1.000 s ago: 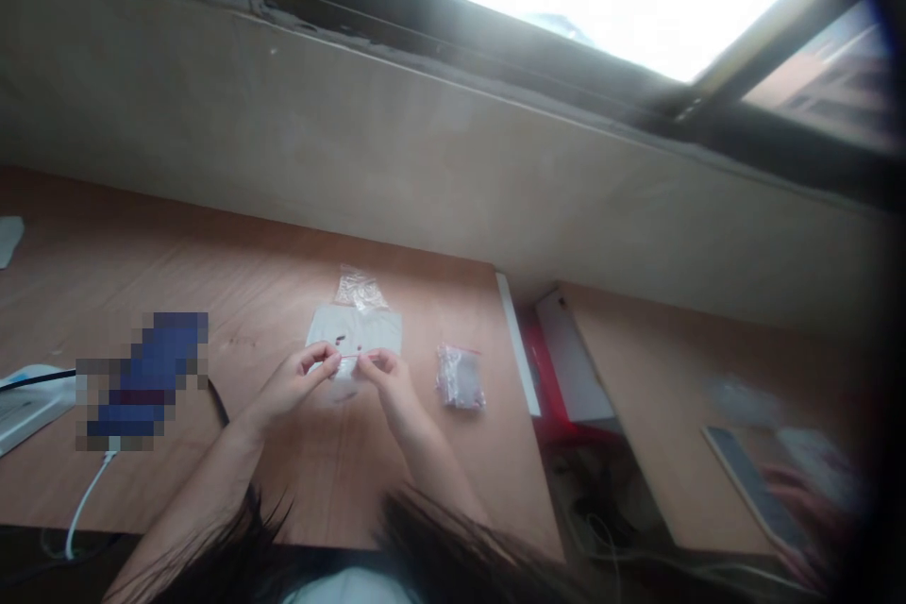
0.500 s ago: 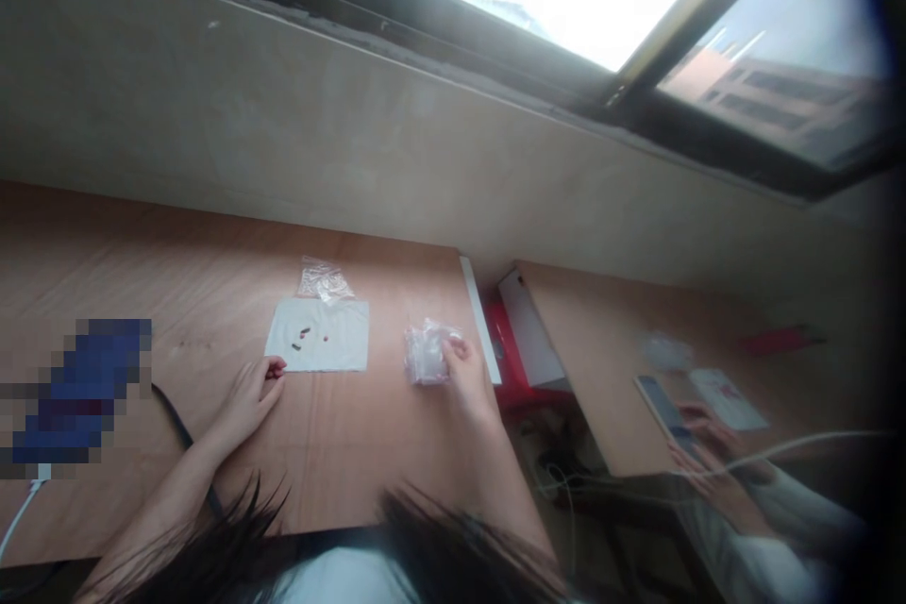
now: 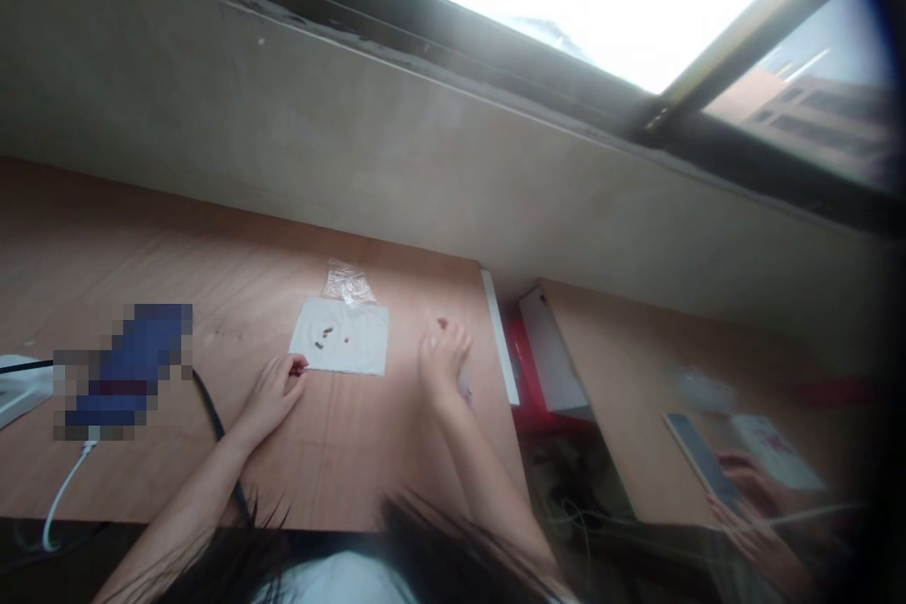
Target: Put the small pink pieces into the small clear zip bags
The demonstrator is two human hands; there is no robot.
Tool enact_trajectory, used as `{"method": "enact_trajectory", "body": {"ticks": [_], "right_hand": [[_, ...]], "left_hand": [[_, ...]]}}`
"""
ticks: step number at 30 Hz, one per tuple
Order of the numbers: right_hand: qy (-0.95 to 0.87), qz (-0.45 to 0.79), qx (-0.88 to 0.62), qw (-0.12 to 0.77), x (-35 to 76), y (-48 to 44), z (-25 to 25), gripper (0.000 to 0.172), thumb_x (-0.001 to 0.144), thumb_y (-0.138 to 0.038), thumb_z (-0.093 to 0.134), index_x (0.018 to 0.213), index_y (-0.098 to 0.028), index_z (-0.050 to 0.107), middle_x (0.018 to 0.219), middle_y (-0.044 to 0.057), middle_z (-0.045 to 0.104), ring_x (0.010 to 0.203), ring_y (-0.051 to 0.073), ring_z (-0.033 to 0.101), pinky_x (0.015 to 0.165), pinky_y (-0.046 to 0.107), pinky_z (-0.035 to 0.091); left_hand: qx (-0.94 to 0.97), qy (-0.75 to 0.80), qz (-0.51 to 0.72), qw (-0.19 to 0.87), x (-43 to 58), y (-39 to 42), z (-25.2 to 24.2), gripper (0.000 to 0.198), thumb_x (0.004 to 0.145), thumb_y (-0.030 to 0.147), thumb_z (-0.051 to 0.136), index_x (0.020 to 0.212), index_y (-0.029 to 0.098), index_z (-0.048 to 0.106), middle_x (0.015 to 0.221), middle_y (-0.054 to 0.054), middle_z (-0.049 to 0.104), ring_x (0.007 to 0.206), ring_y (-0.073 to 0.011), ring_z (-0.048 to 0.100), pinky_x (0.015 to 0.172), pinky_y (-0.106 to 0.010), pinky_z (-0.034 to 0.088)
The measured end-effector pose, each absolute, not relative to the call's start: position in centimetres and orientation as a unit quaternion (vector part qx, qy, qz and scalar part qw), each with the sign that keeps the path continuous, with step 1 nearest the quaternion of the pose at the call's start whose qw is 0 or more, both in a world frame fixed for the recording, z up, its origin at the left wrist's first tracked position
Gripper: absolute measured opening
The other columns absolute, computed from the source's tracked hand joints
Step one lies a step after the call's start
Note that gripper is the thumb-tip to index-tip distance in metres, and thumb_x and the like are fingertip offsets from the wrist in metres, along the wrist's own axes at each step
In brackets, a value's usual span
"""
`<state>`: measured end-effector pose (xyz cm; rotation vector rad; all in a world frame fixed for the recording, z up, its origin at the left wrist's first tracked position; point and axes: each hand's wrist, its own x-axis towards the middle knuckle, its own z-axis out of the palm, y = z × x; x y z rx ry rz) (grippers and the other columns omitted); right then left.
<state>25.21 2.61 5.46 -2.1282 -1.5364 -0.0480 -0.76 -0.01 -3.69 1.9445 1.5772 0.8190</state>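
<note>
My left hand [image 3: 273, 392] rests on the wooden desk [image 3: 176, 274] just left of a white paper sheet [image 3: 354, 344]. Its fingertips are pinched together, with a speck of red between them. My right hand [image 3: 443, 357] is lifted off the desk to the right of the sheet. The fingers are bunched, and a small red thing shows at their tips. A clear plastic bag [image 3: 465, 387] of small pieces peeks out from under that hand. A few small dark and red beads [image 3: 327, 333] lie on the sheet.
A second clear bag [image 3: 346, 281] lies behind the sheet. A blurred blue object [image 3: 127, 363], a black cable [image 3: 212, 406] and a white cable [image 3: 67, 491] are to the left. A red and white box [image 3: 545, 359] sits in the gap between desks. Another person's hands hold a phone [image 3: 700, 462] at the right.
My hands, together over the sheet a second ago, have separated. The right hand reached to the bag on the right, then lifted above it. The left hand settled on the desk.
</note>
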Motion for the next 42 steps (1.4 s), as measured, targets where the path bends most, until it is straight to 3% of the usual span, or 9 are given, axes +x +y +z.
{"method": "enact_trajectory", "body": {"ticks": [5,11,16,19,26,33,37,39,42], "right_hand": [[-0.718,0.066,-0.671,0.174,19.0,7.9,3.5,0.04,0.066,-0.006,0.042,0.106,-0.012,0.047,0.107,0.013,0.049,0.098,0.023,0.037,0.083,0.032,0.026],[-0.739,0.09,-0.659,0.106,17.6,10.8,1.9,0.022,0.072,-0.005,0.036,0.07,-0.014,0.057,0.08,0.012,0.057,0.076,0.02,0.044,0.069,0.031,0.029],[-0.654,0.147,-0.682,0.292,18.9,9.3,3.9,0.017,0.074,-0.012,0.038,0.073,-0.015,0.055,0.078,0.009,0.058,0.078,0.019,0.048,0.07,0.03,0.032],[-0.574,0.28,-0.637,0.43,18.9,6.6,5.3,0.015,0.076,-0.02,0.038,0.077,-0.017,0.053,0.08,0.006,0.059,0.078,0.016,0.052,0.07,0.028,0.036],[-0.432,0.574,-0.514,0.468,18.0,0.8,5.1,0.012,0.069,-0.028,0.05,0.075,-0.017,0.049,0.067,0.003,0.061,0.062,0.013,0.054,0.05,0.023,0.037],[-0.403,0.577,-0.562,0.435,19.7,-0.2,3.5,0.018,0.065,-0.028,0.051,0.079,-0.016,0.048,0.067,0.003,0.059,0.056,0.012,0.049,0.052,0.024,0.036],[-0.449,0.378,-0.683,0.435,19.7,-1.1,4.7,0.029,0.058,-0.023,0.058,0.084,-0.017,0.045,0.085,0.005,0.054,0.077,0.016,0.049,0.068,0.029,0.038],[-0.5,0.303,-0.691,0.426,19.2,-1.7,5.8,0.026,0.06,-0.024,0.058,0.082,-0.017,0.046,0.088,0.005,0.051,0.082,0.017,0.046,0.072,0.03,0.036],[-0.589,0.354,-0.615,0.387,18.3,-2.3,7.4,0.015,0.069,-0.031,0.051,0.073,-0.017,0.048,0.078,0.003,0.051,0.073,0.014,0.047,0.065,0.026,0.037]], "left_hand": [[0.71,0.576,0.321,0.247,-0.5,-0.1,-3.2,0.013,0.074,0.024,0.042,0.083,0.019,0.05,0.082,-0.004,0.055,0.079,-0.0189,0.052,0.075,-0.035,0.042],[0.71,0.569,0.332,0.248,-0.2,-0.1,-2.3,0.012,0.074,0.021,0.042,0.081,0.018,0.05,0.08,-0.004,0.055,0.077,-0.0179,0.051,0.072,-0.033,0.042],[0.687,0.573,0.346,0.283,-0.5,0.1,-3.0,0.012,0.073,0.024,0.044,0.08,0.019,0.052,0.08,-0.004,0.056,0.077,-0.0181,0.053,0.073,-0.034,0.042],[0.637,0.575,0.365,0.361,-0.4,0.5,-2.4,0.017,0.072,0.029,0.046,0.082,0.017,0.052,0.08,-0.004,0.058,0.077,-0.0176,0.055,0.074,-0.032,0.043],[0.545,0.531,0.371,0.532,0.9,0.9,3.8,0.038,0.075,0.045,0.042,0.093,0.015,0.057,0.096,-0.007,0.062,0.092,-0.0194,0.055,0.08,-0.029,0.042],[0.548,0.537,0.343,0.542,0.7,0.1,6.6,0.029,0.063,0.04,0.06,0.08,0.016,0.061,0.082,-0.004,0.065,0.078,-0.0182,0.059,0.074,-0.027,0.044],[0.574,0.542,0.338,0.512,1.3,-0.3,8.0,0.023,0.061,0.037,0.062,0.067,0.016,0.062,0.073,-0.003,0.064,0.074,-0.0176,0.058,0.072,-0.026,0.044],[0.588,0.537,0.334,0.504,1.8,-0.4,8.5,0.022,0.063,0.037,0.06,0.067,0.015,0.061,0.071,-0.003,0.064,0.071,-0.017,0.058,0.07,-0.027,0.045],[0.633,0.509,0.321,0.487,2.5,-0.5,8.8,0.023,0.066,0.037,0.057,0.068,0.015,0.06,0.069,-0.002,0.062,0.069,-0.0167,0.057,0.066,-0.027,0.045]]}}
